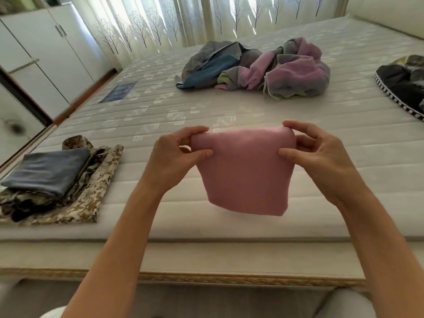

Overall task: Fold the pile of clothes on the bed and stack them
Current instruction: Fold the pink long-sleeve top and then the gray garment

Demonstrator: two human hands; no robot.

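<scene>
A folded pink cloth point(246, 173) hangs over the near part of the bed point(229, 113). My left hand point(174, 157) pinches its upper left corner and my right hand point(321, 152) pinches its upper right corner. The cloth's lower edge sits just above the mattress. On the near left lies a stack of folded clothes point(57, 180): a blue-grey piece on top of camouflage pieces. Farther back in the middle is a loose pile of clothes point(257, 70) in grey, blue and lilac.
A dark garment with a checked trim point(403, 86) lies at the bed's right edge. White cabinets point(46, 53) stand to the left, and tree-patterned curtains point(183, 21) hang behind the bed. The bed's front edge point(206, 276) runs below my arms.
</scene>
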